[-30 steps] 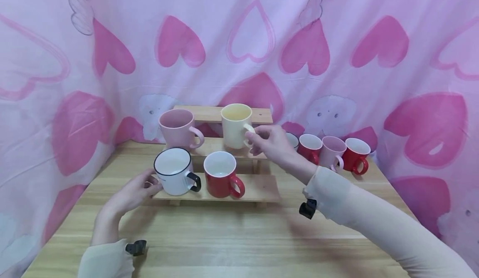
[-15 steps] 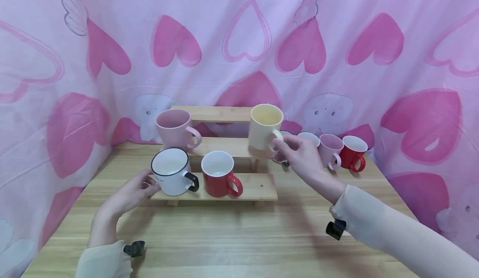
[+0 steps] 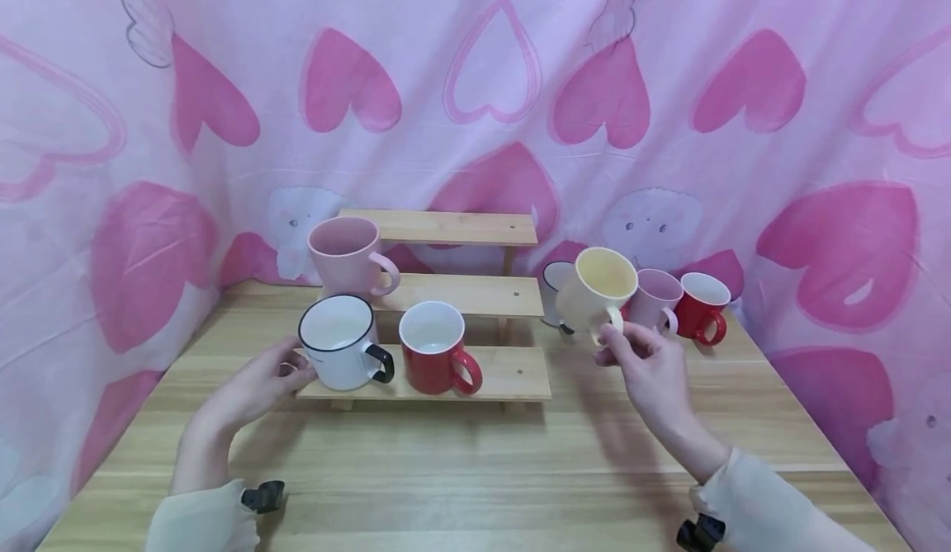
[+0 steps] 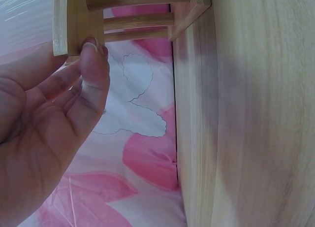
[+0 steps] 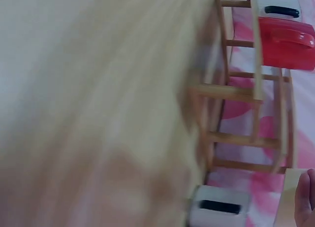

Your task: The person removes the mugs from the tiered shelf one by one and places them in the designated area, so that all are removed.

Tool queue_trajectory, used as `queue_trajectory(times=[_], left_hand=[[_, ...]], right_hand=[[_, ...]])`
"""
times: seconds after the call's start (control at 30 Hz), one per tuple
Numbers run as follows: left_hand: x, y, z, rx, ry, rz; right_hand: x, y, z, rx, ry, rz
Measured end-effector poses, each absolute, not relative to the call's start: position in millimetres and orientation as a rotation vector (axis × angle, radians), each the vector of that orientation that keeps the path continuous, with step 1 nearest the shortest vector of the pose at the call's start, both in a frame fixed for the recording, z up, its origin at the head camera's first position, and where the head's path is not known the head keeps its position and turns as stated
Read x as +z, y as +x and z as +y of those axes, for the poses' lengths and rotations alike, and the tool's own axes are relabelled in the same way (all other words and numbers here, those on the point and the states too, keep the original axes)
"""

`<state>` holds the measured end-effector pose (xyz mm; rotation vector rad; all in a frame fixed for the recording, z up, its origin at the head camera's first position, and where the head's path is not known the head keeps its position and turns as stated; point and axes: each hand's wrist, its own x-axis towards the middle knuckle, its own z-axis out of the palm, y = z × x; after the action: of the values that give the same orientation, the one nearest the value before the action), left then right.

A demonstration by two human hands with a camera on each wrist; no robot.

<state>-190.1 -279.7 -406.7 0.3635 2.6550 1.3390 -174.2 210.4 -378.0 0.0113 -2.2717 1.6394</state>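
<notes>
My right hand (image 3: 654, 370) pinches the handle of a pale yellow mug (image 3: 598, 288), holding it tilted in the air in front of the mugs at the right. In the right wrist view only a sliver of the yellow mug (image 5: 288, 202) and some fingers show. My left hand (image 3: 256, 387) grips the left end of the lowest board of a three-tier wooden shelf (image 3: 513, 373); thumb and fingers pinch the board's end (image 4: 74, 25) in the left wrist view. Beside that hand on the lowest board stand a white enamel mug (image 3: 338, 354) with black rim and a red mug (image 3: 427, 362).
A pink mug (image 3: 345, 255) stands on the middle board at the left. On the table (image 3: 416, 478) right of the shelf are a white black-rimmed mug (image 3: 551, 300), a pink mug (image 3: 654, 296) and a red mug (image 3: 694, 317). A heart-patterned curtain (image 3: 416, 156) hangs behind.
My right hand has carried the yellow mug off the middle board, rightward and lower, to over the right-hand mugs, hiding one red mug there. My left hand stays at the shelf's end.
</notes>
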Motion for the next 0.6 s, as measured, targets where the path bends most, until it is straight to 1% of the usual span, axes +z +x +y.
queue_trajectory(times=[0.2, 0.6], left_hand=[[-407, -189, -281, 1.345, 0.350, 2.646], [-406, -190, -280, 1.339, 0.355, 2.643]], right_hand=[[-404, -165, 217, 1.717, -0.048, -2.249], [-430, -157, 217, 1.763, -0.136, -2.288]])
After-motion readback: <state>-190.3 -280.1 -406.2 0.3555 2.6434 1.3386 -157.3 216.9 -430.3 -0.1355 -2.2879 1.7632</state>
